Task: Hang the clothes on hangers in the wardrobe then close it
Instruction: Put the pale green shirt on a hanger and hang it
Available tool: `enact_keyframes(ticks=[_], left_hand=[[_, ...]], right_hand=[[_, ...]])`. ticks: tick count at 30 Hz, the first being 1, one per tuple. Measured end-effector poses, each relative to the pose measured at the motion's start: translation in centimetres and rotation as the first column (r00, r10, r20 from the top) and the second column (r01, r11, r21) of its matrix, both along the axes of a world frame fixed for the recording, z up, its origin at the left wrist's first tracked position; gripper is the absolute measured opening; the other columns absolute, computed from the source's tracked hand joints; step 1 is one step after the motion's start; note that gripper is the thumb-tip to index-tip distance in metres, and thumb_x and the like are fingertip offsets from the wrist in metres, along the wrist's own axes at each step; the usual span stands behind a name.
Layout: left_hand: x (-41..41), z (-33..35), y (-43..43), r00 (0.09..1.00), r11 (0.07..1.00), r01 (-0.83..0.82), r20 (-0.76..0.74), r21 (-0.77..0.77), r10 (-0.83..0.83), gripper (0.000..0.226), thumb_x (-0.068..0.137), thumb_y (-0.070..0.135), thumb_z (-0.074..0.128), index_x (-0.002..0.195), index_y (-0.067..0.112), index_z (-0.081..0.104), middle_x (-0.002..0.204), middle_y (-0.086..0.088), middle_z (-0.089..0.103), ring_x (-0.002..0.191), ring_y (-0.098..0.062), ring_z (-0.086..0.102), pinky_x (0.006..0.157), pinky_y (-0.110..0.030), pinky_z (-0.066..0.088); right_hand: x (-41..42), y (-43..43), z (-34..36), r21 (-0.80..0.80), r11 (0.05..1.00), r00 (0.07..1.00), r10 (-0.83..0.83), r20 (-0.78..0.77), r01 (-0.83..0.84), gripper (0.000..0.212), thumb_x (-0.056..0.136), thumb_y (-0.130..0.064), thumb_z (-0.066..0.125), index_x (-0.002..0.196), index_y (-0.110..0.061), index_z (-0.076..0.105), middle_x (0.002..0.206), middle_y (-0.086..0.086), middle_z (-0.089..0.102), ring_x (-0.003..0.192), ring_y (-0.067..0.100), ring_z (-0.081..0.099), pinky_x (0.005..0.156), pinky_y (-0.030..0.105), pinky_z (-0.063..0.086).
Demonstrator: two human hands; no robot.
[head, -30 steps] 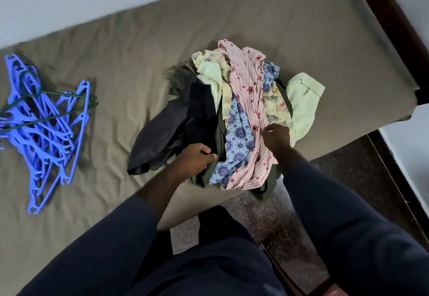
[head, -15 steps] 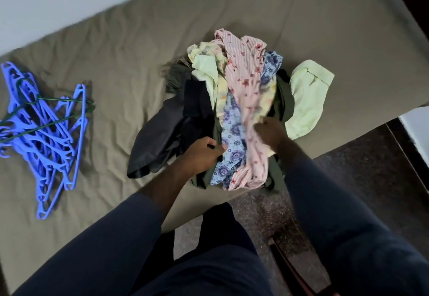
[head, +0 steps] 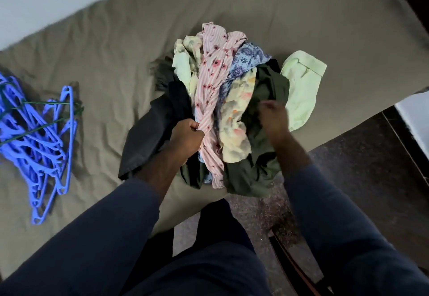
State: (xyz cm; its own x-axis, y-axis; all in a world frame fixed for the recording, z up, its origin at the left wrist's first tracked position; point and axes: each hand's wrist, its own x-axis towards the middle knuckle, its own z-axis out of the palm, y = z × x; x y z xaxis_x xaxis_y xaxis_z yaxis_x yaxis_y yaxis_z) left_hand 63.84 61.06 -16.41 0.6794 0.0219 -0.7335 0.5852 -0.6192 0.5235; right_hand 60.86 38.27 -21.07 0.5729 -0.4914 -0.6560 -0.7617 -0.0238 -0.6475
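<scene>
Clothes (head: 222, 100) lay heaped near the front edge of the bed (head: 116, 40), some hems spilling over it, and no wardrobe was in view. The left hand (head: 185, 137) gripped the pink striped garment (head: 211, 82) low on its length, fingers (head: 193, 126) curled tight round a bunched fold. The right hand (head: 274, 116) was over the dark green garment (head: 271, 86), just beside the pale green shirt (head: 301, 86). It was blurred, so I could not tell whether its fingers pinched cloth or hung loose. A tangle of blue hangers (head: 39, 137) sat well apart on the bed to the left.

Every piece looked light, limp and creased, so weight was probably no concern. The garments lay twisted over one another, though, and a pull on one would likely drag its neighbours. The pink piece lay on top and seemed the easiest to free. A hold at the collar or shoulders would likely let it fall open for a hanger better than the mid-length bunch. Nothing was on a hanger yet, so the task seemed barely begun
</scene>
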Motion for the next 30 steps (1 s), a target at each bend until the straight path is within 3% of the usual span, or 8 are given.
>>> enact_keyframes(ticks=[2,6,9,13,20,23,26,30], left_hand=[[-0.3,-0.3,0.2,0.998,0.998,0.051,0.025,0.025,-0.052,0.010,0.084,0.010,0.061,0.093,0.011,0.064,0.084,-0.011,0.068,0.075,-0.028,0.068,0.073,-0.048,0.060],[-0.9,-0.5,0.9,0.989,0.992,0.117,0.082,0.051,-0.120,0.010,0.085,0.012,0.063,0.094,0.013,0.065,0.080,-0.007,0.068,0.077,-0.028,0.068,0.074,-0.047,0.059],[-1.1,-0.7,1.8,0.986,0.990,0.131,0.098,0.055,-0.136,0.007,0.086,0.013,0.064,0.094,0.013,0.064,0.076,-0.004,0.066,0.071,-0.023,0.064,0.073,-0.046,0.059],[-1.2,-0.1,2.2,0.984,0.987,0.152,0.090,0.044,-0.156,0.010,0.090,0.011,0.064,0.099,0.008,0.063,0.081,-0.011,0.068,0.066,-0.017,0.062,0.062,-0.034,0.056],[-2.7,0.9,2.0,0.971,0.971,0.239,-0.025,0.006,-0.239,0.008,0.090,0.011,0.060,0.097,0.007,0.063,0.079,-0.004,0.068,0.064,-0.014,0.065,0.052,-0.018,0.045],[-3.3,1.7,1.8,0.969,0.969,0.246,-0.020,-0.014,-0.246,0.012,0.091,0.016,0.061,0.098,0.007,0.063,0.085,-0.008,0.070,0.072,-0.019,0.068,0.061,-0.022,0.048],[-3.6,3.1,1.7,0.967,0.966,0.254,0.004,-0.045,-0.254,0.009,0.090,0.017,0.060,0.096,0.011,0.064,0.084,-0.008,0.070,0.079,-0.023,0.069,0.067,-0.029,0.050],[-3.5,5.1,1.9,0.968,0.966,0.247,0.073,-0.072,-0.242,0.009,0.091,0.019,0.057,0.093,0.016,0.065,0.087,-0.005,0.071,0.081,-0.022,0.070,0.072,-0.034,0.056]], right_hand=[[-0.1,-3.5,-1.9,-0.233,0.963,0.982,-0.159,-0.101,0.132,0.036,0.085,-0.017,0.061,0.120,-0.011,0.063,0.115,0.013,0.066,0.106,0.031,0.062,0.091,0.036,0.050],[-2.0,-7.4,-7.4,-0.005,0.996,0.961,-0.088,-0.262,0.090,0.083,0.075,-0.042,0.076,0.146,-0.025,0.034,0.138,0.014,0.047,0.117,0.037,0.055,0.097,0.046,0.051],[-1.5,-6.1,-7.5,0.263,0.878,0.916,-0.369,-0.158,0.399,0.053,0.093,-0.056,0.057,0.136,-0.028,0.045,0.123,0.000,0.053,0.094,0.031,0.062,0.080,0.038,0.056],[-1.5,-3.9,-7.7,0.362,0.676,0.755,-0.641,-0.141,0.641,0.075,0.089,-0.070,0.052,0.137,-0.013,0.054,0.129,0.003,0.062,0.102,0.026,0.063,0.089,0.041,0.055],[0.4,0.1,-2.9,0.340,0.824,0.858,-0.507,0.084,0.453,0.074,0.082,-0.071,0.061,0.131,-0.015,0.059,0.133,0.009,0.063,0.120,0.024,0.062,0.098,0.037,0.052],[0.2,1.9,-0.4,0.616,0.534,0.726,-0.682,-0.092,0.580,0.041,0.099,-0.051,0.049,0.108,-0.014,0.065,0.093,0.012,0.072,0.085,0.024,0.070,0.063,0.029,0.058],[-1.0,3.4,1.9,0.481,0.676,0.799,-0.595,-0.090,0.558,0.026,0.102,-0.030,0.052,0.083,-0.013,0.057,0.065,0.003,0.057,0.059,0.020,0.058,0.056,0.028,0.051],[-3.0,4.5,4.1,0.024,0.945,0.924,-0.323,0.204,0.325,0.035,0.102,-0.029,0.048,0.080,-0.003,0.054,0.076,0.008,0.056,0.067,0.017,0.052,0.069,0.031,0.042]])
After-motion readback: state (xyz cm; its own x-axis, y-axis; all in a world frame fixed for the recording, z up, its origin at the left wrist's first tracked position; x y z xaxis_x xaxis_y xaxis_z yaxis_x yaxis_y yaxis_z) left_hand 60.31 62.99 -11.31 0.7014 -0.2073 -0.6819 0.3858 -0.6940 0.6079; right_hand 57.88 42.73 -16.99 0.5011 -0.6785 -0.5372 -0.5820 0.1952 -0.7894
